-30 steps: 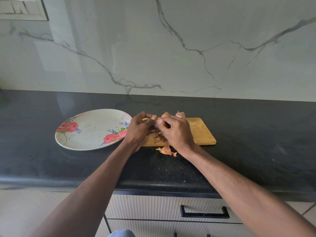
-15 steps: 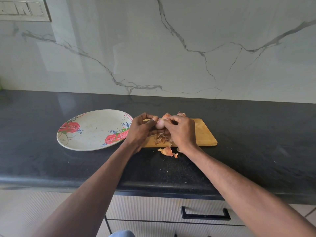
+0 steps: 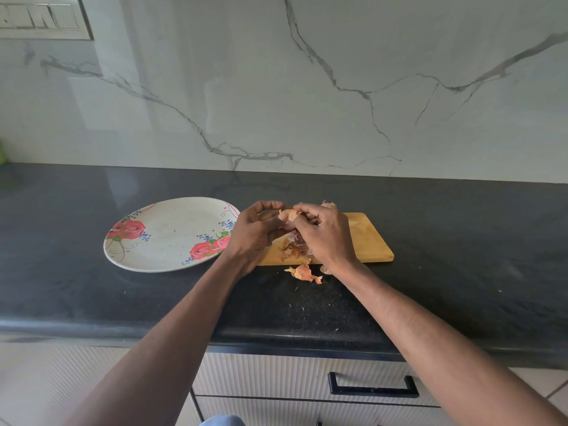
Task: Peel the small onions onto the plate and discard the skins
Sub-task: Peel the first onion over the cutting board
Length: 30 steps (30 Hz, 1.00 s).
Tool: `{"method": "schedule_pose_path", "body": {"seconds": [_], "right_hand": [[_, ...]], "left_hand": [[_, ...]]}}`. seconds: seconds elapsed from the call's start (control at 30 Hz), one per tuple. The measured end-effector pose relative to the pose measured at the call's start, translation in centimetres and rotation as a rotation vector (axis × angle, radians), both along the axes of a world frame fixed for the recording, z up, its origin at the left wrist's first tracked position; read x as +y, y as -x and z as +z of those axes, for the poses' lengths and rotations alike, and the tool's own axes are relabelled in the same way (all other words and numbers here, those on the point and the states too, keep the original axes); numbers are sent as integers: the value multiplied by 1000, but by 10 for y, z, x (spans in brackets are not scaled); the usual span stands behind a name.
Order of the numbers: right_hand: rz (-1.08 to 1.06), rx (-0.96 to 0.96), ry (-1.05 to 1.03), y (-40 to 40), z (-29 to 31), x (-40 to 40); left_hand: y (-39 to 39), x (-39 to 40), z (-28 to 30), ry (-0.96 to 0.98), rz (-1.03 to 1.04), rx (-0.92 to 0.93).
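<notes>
A small pinkish onion (image 3: 288, 217) is held between my left hand (image 3: 257, 234) and my right hand (image 3: 325, 233), above the left end of a wooden cutting board (image 3: 365, 241). Both hands grip it with their fingertips. Loose brown skins (image 3: 291, 249) lie on the board under my hands. More skin pieces (image 3: 304, 273) lie on the black counter just in front of the board. Another unpeeled onion (image 3: 329, 205) peeks out behind my right hand. The white plate with red roses (image 3: 166, 235) sits to the left of the board with no onion on it.
The black stone counter (image 3: 461, 256) runs from side to side, backed by a marble wall. A switch panel (image 3: 43, 18) is at the upper left. Below the counter edge is a drawer with a black handle (image 3: 372, 385).
My hands have turned the onion between the fingertips, and more of its pale flesh shows. More skin bits lie on the board. The second onion behind is now mostly hidden.
</notes>
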State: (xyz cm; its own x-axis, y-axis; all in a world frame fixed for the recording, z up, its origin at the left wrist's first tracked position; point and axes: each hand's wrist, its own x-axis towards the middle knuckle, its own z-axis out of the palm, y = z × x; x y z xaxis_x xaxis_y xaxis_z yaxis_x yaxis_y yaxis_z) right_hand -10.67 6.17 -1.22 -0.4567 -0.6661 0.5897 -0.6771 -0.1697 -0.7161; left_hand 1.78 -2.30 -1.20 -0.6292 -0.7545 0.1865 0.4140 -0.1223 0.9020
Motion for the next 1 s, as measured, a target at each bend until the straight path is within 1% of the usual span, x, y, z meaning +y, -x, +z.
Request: {"method": "schedule_pose_path", "body": {"seconds": [0.17, 0.27, 0.4, 0.57, 0.63, 0.83, 1.0], "right_hand": [[48, -61, -35, 5, -1, -1], [96, -191, -51, 4, -1, -3], [136, -354, -55, 7, 2, 1], [165, -463, 5, 7, 9, 6], [170, -461, 7, 7, 8, 6], [145, -362, -10, 4, 7, 6], [128, -358, -19, 1, 8, 8]], "left_hand": [[0, -1, 0, -27, 24, -6], [0, -1, -1, -13, 3, -12], [0, -4, -1, -72, -20, 22], [1, -5, 0, -104, -25, 36], [2, -5, 0, -116, -15, 27], [2, -4, 0, -155, -1, 3], [3, -3, -1, -114, -14, 11]]}}
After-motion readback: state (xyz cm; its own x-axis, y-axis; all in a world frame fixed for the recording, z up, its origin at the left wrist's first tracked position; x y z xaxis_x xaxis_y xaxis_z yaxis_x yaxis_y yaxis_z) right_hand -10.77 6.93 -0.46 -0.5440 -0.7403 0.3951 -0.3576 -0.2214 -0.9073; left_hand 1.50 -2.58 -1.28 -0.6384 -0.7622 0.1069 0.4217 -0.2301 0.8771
